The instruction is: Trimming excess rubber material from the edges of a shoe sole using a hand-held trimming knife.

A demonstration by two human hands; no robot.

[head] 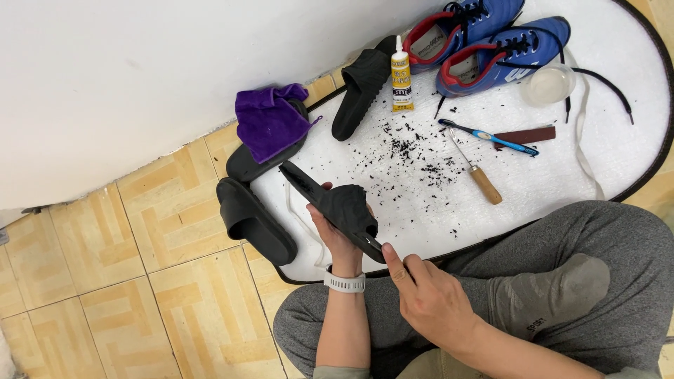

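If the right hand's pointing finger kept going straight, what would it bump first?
The right hand points up-left at the black rubber slide sandal held by the left hand; its fingertip already looks to be touching the sandal's near end.

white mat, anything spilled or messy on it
Yes: black crumbs are scattered over the middle of the white mat, between the glue tube and the awl. A loose white lace trails near the blue shoes.
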